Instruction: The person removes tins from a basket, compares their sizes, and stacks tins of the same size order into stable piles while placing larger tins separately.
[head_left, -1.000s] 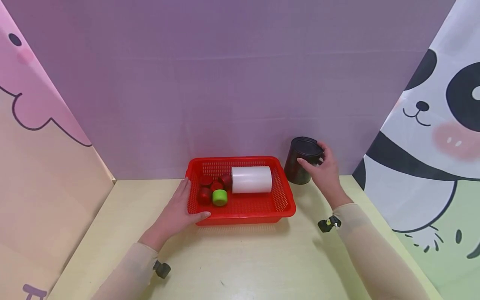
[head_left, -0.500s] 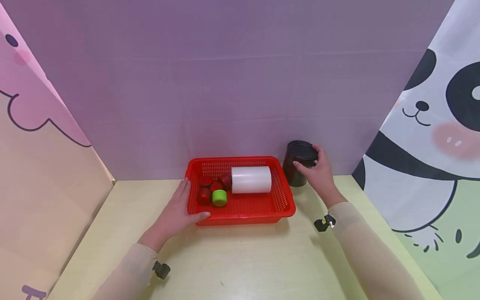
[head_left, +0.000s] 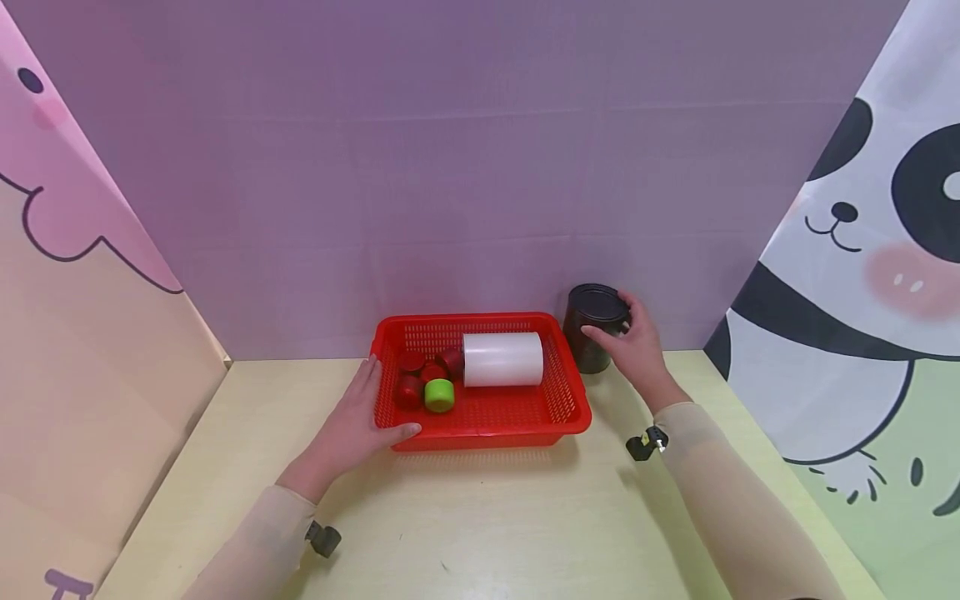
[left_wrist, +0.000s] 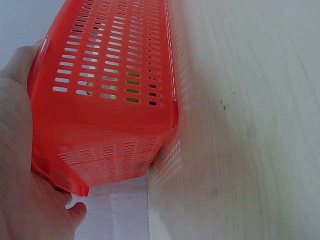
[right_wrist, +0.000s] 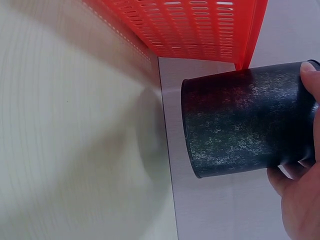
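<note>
My right hand (head_left: 637, 354) grips a black cylindrical can (right_wrist: 240, 120) near its top, thumb and fingers on opposite sides. In the right wrist view the can hangs tilted beside the red basket's wall, its base seemingly off the tabletop. At the basket's front left corner, my left hand (head_left: 348, 425) rests on the rim, fingers fairly straight along the side and thumb over the front. Inside this perforated red plastic basket (head_left: 495, 431) lie a white cylinder (head_left: 502, 360) on its side, a small green round piece (head_left: 439, 396) and several small red round pieces (head_left: 408, 392).
A light wood table (head_left: 480, 517) bears the basket. Behind it rises a purple cloth wall (head_left: 480, 167), close to the can. Printed panels stand at both sides, with a panda panel (head_left: 832, 333) on the right.
My right hand has moved the black can left and slightly lower, closer to the basket's right side. Left hand and basket have stayed in place.
</note>
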